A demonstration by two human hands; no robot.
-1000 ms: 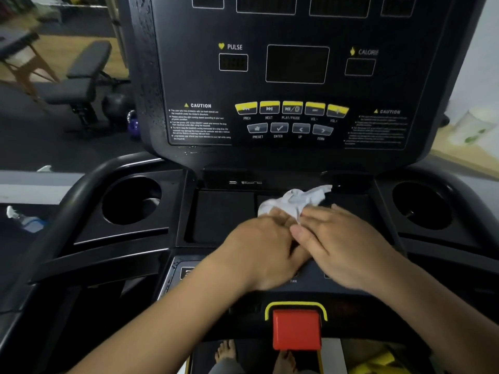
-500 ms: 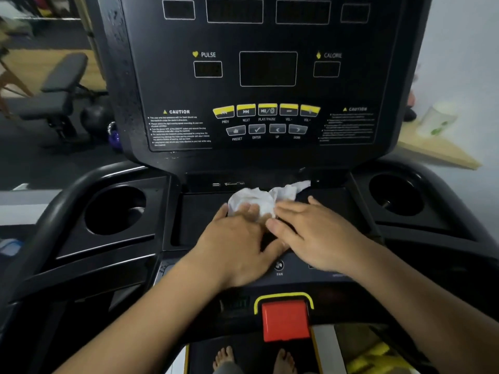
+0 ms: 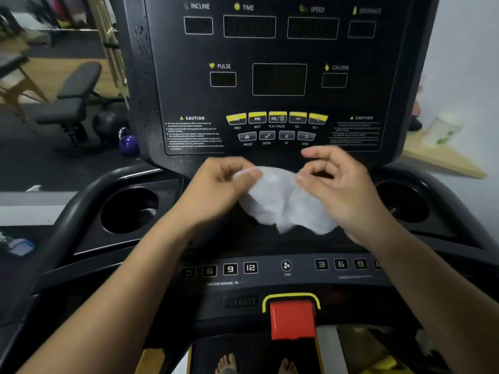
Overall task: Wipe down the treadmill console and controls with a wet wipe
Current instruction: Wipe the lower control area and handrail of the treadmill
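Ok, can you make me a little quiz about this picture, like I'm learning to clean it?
1. True or false: the left hand and the right hand both pinch the wipe.
2. Which picture is on the little button between the number keys? A) fan B) star C) bell
3. What colour is the big button nearest the person?
Key: 1 true; 2 A; 3 red.

1. L hand (image 3: 218, 184) is pinching the wipe (image 3: 280, 203) at its upper L edge, thumb vs. fingers, knuckles facing up.
2. R hand (image 3: 343, 190) is pinching the upper R edge w/ thumb and index; remaining fingers are curling loosely above.
3. Both forearms (image 3: 129, 287), bare, are reaching fwd and converging.
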